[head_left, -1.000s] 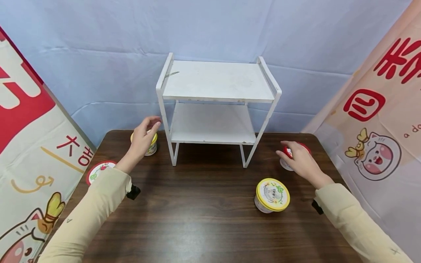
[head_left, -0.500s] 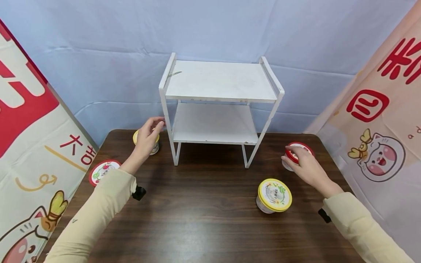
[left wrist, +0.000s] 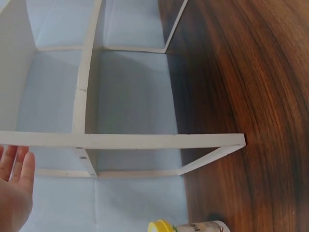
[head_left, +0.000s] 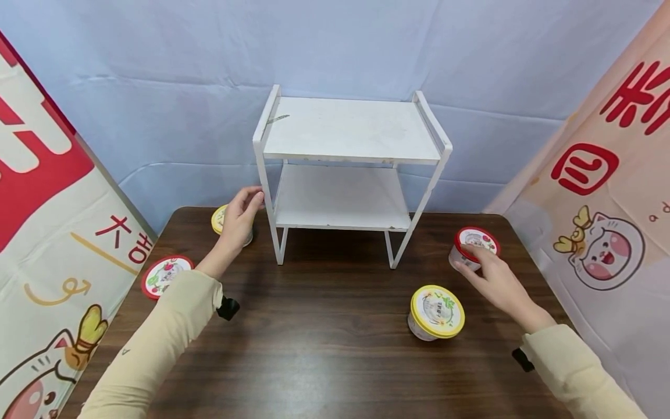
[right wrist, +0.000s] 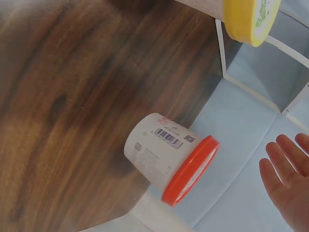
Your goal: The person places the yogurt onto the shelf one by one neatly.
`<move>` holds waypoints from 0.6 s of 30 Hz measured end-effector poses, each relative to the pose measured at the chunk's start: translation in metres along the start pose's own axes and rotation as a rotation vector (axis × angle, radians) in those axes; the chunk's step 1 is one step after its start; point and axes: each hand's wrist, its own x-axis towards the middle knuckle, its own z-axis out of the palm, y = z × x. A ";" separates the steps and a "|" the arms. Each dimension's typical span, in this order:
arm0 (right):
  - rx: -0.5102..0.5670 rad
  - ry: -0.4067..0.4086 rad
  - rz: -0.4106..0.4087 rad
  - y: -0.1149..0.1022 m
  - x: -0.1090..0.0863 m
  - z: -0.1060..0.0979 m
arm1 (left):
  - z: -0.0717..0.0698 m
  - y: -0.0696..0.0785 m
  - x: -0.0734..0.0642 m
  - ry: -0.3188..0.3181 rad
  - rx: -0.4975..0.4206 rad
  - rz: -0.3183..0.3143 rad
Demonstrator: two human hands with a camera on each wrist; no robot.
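Observation:
My left hand is beside the left upright of a white two-tier shelf, fingertips right at the post. Its fingers look fairly straight in the left wrist view. Behind that hand stands a yellow-lidded paper tub, partly covered by it. On the right, my right hand hovers by a red-lidded tub, overlapping it in the head view. The right wrist view shows the fingers extended and apart from this upright tub, whose printed side bears a barcode. Neither hand holds anything.
Nearer the front right stands another yellow-lidded tub. A second red-lidded tub is at the left edge of the dark wooden table, partly behind the left forearm. Pale blue cloth hangs behind; printed banners flank both sides.
My right hand has drawn back toward me, uncovering more of the red-lidded tub. The left hand has edged right toward the shelf post. The head view has shifted slightly; the tubs stay put.

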 end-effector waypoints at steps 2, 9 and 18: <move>-0.003 0.005 -0.001 0.002 -0.003 0.001 | 0.001 0.001 -0.001 -0.002 -0.004 -0.006; 0.011 0.026 0.005 0.006 -0.012 0.006 | 0.003 0.003 -0.003 -0.022 -0.023 -0.014; 0.050 0.052 0.021 0.007 -0.018 0.012 | 0.004 0.006 -0.002 -0.029 -0.015 -0.032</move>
